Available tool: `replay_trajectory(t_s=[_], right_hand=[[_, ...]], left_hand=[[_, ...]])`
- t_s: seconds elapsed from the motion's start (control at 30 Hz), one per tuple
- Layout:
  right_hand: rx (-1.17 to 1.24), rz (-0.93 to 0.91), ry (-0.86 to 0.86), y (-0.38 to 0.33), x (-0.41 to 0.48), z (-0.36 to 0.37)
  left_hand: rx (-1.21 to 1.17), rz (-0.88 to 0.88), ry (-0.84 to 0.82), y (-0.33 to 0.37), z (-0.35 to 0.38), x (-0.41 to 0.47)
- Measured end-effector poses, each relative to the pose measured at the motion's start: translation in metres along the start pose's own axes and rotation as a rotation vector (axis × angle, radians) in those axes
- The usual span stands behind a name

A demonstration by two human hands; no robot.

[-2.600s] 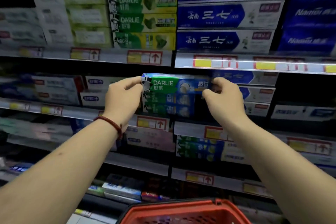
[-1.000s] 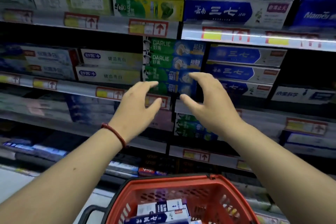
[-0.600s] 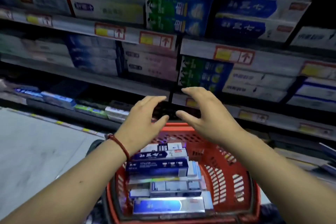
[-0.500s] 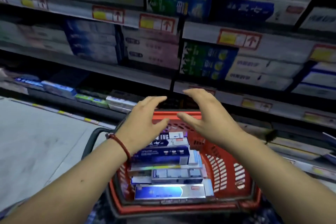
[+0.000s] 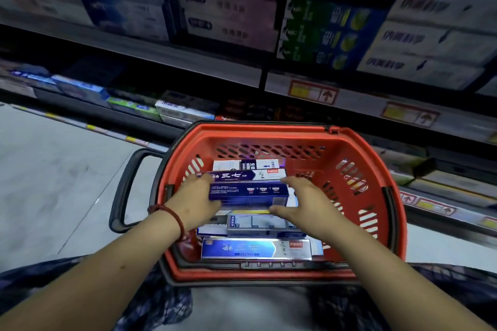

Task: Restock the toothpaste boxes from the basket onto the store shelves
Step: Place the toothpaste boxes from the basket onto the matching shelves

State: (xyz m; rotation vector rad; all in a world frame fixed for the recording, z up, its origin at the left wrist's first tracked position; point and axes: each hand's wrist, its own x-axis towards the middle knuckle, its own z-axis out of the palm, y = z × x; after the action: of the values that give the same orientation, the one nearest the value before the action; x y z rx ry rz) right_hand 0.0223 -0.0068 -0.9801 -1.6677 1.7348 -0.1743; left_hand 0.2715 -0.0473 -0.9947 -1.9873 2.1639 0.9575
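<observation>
A red plastic basket [image 5: 269, 129] sits below me with several toothpaste boxes stacked inside. On top of the pile lies a dark blue toothpaste box [image 5: 247, 192]. My left hand [image 5: 193, 201], a red cord on its wrist, grips that box's left end, thumb under the near edge and fingers over the far edge. My right hand [image 5: 309, 204] clasps the right end between thumb and fingers. Nearer to me in the basket lie a silver box [image 5: 255, 223] and a bright blue box [image 5: 255, 248]. A white and blue box [image 5: 242, 164] lies behind them.
Store shelves rise just behind the basket, holding green and blue boxes [image 5: 322, 32] and white boxes [image 5: 430, 43], with price tags [image 5: 312, 91] on the shelf edges. The basket's black handle [image 5: 126, 188] hangs out to the left over the grey floor [image 5: 53, 169].
My hands left the Darlie box on the shelf, came down into the basket and closed around the ends of the dark blue box. My view tilted down from the shelves.
</observation>
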Motion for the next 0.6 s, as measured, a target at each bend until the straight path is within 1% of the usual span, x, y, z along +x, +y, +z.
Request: replay_trajectory(t_s=[0.1,0.2,0.27,0.37,0.47,0.53,0.6], right_hand=[[0.090,0.066,-0.028,0.006,0.001,0.013],[0.209,0.114,-0.023,0.012,0.005,0.024],[0.303,0.144,-0.025,0.012,0.006,0.030],[0.458,0.195,0.020,0.012,0.007,0.036],[0.615,0.254,0.070,0.008,0.006,0.031],[0.698,0.286,0.133,0.007,0.006,0.025],[0.728,0.310,0.215,0.006,0.007,0.018]], left_hand=[[0.086,-0.081,-0.044,-0.006,0.009,0.006],[0.060,-0.134,-0.055,-0.008,0.010,0.013],[0.017,-0.134,-0.063,-0.009,0.010,0.015],[-0.134,-0.140,0.006,-0.006,0.007,0.016],[-0.297,-0.194,0.107,-0.004,0.007,0.014],[-0.391,-0.228,0.196,-0.004,0.010,0.013],[-0.484,-0.252,0.274,-0.002,0.013,0.012]])
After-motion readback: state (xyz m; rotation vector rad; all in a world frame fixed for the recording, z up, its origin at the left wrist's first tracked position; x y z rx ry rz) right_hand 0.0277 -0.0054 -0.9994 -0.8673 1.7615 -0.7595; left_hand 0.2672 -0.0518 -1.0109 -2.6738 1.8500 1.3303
